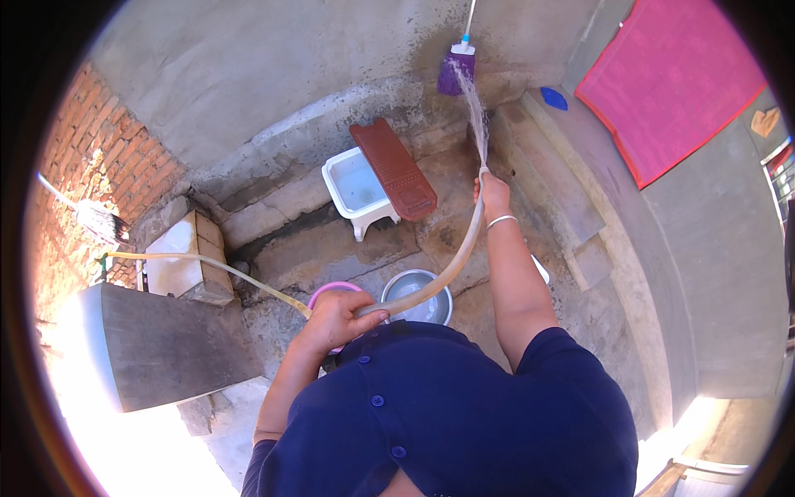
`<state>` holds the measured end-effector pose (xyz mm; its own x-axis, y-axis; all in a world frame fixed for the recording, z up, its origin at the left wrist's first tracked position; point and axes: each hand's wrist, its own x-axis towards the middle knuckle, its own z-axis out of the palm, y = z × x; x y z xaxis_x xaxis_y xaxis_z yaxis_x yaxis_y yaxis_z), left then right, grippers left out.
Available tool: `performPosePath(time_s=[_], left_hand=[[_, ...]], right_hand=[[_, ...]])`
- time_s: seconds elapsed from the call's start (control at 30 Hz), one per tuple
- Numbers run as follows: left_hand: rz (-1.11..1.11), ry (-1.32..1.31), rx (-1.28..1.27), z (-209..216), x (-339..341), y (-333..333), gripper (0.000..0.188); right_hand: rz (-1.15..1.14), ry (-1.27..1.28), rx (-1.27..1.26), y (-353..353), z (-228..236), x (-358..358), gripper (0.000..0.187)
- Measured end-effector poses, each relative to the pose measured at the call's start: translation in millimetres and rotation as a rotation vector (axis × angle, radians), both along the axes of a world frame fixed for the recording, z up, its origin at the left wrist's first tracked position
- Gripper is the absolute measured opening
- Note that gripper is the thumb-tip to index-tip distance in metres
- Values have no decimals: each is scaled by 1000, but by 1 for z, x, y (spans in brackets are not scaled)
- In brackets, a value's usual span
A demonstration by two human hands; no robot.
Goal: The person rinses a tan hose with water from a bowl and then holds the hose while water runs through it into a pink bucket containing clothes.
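A pale, flexible hose (454, 268) runs from the left side, across my front and up to the far right. My left hand (334, 317) is closed round its middle, close to my body. Stretched out ahead, my right hand (494, 195) grips the hose near its end. Water (474, 108) sprays from that end onto a purple mop head (457, 73), which is against the far wall with its white handle pointing up. A grey-blue basin (416, 298) with water in it and a pink basin (335, 290) stand on the floor below the hose, partly hidden.
A white plastic stool-like tub (360, 182) stands mid-floor with a brown washboard (394, 170) leaning across it. A stone block (192, 257) and a dark slab (170, 344) are at left. A low concrete ledge (609, 224) runs along the right; a pink cloth (667, 79) hangs there.
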<state>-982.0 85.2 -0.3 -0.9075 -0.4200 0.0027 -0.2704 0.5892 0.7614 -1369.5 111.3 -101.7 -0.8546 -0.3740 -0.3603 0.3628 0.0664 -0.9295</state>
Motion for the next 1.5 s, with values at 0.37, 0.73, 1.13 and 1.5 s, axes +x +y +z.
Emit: performPosePath(time_s=[0.37,0.73,1.13,1.5], left_hand=[[2,-1,-10,-2,1,2,30],[-1,-21,-10,2,2,5,30],[-36,8,-41,-4,-4,10,30],[-61,-37,-36,-3,-7,12,33]], right_hand=[[18,-10,59,3,-12,3,31],[44,75,52,6,-2,9,31],[70,637,550,13,-11,-13,32],[28,724,684,24,-28,-17,32]])
